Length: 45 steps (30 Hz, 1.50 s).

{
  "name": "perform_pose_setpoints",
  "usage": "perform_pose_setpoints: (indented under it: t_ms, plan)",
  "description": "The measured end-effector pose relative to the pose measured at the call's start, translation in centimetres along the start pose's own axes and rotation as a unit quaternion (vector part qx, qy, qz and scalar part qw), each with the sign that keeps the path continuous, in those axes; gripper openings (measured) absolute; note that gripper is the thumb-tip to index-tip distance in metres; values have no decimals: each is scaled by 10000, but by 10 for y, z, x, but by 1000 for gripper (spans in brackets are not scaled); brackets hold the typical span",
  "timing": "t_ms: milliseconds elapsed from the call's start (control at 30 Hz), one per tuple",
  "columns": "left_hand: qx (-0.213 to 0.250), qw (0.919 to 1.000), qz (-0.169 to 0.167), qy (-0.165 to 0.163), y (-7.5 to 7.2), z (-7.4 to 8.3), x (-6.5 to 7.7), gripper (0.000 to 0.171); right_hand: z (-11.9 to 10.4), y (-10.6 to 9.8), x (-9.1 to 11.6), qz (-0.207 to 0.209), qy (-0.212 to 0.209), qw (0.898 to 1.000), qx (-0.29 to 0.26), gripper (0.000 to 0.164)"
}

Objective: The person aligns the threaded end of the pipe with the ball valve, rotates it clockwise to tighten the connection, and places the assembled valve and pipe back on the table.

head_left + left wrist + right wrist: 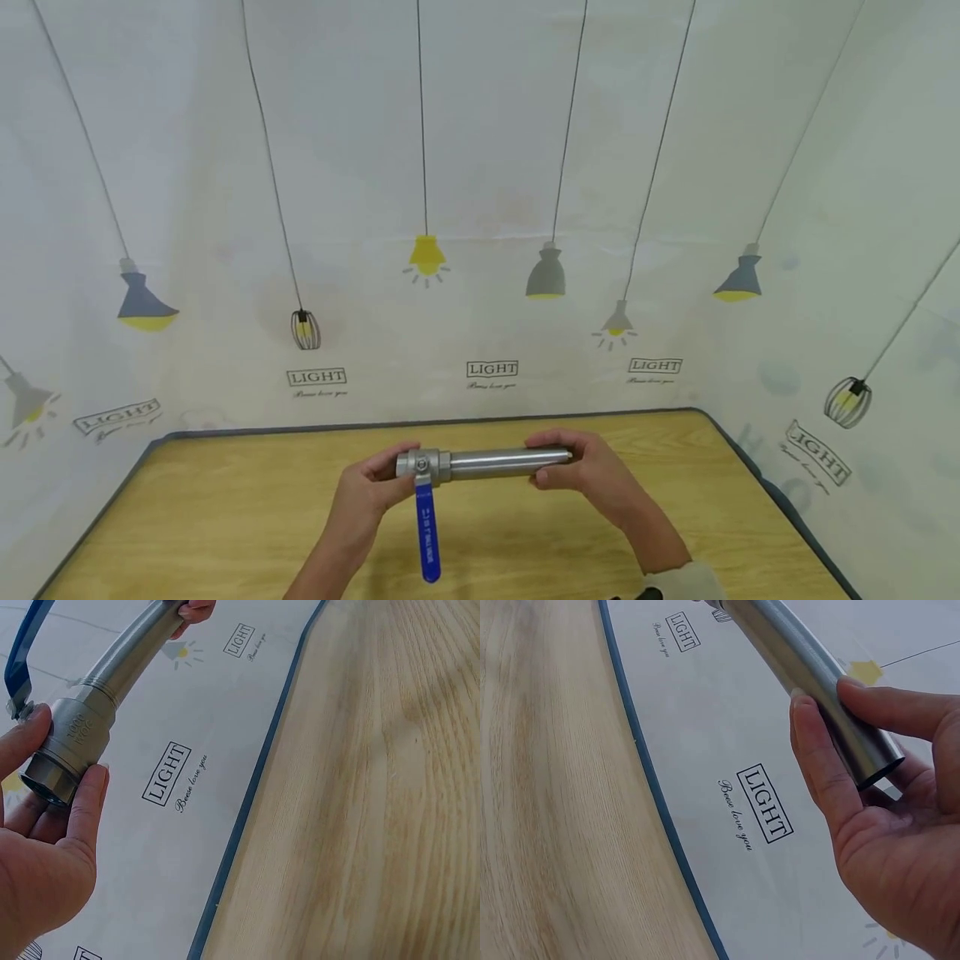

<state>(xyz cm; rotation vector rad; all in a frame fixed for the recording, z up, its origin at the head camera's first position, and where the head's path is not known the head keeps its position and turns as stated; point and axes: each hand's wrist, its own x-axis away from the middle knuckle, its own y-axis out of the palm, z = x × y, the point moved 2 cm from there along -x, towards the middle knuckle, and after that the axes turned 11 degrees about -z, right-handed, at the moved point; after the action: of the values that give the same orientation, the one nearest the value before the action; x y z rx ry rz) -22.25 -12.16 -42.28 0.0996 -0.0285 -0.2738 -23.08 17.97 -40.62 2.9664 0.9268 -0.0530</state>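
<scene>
A metal ball valve (422, 464) with a long blue lever handle (427, 533) is joined to a straight steel pipe (502, 463). Together they are held level above the table in the head view. My left hand (362, 497) grips the valve body at its free end, thumb on the near side. Around the pipe's far right end curl the fingers and thumb of my right hand (600, 477). The left wrist view shows the valve's open threaded socket (49, 778) and raised lettering on its body. In the right wrist view the pipe's hollow end (881, 772) faces my palm.
Below the hands lies a light wood-grain table (225, 508) with a dark blue edging (435, 422) along its back and sides. White wall sheeting (487, 167) printed with hanging lamps and the word LIGHT rises behind and on both sides.
</scene>
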Motion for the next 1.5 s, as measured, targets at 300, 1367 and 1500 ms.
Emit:
perform_pose_setpoints:
  t_ms: [300, 1367, 1500]
  plan:
    - [72, 10000, -42, -7, 0, 0, 0, 46, 0, 0, -1, 128, 96, 9998, -87, 51]
    - [66, 10000, -43, 22, -1, 2, -1, 44, -1, -2, 0, 6, -25, 10000, -79, 49]
    - [54, 10000, -52, 25, 0, 3, -1, 45, -1, -2, 0, 24, -18, 9999, -100, 48]
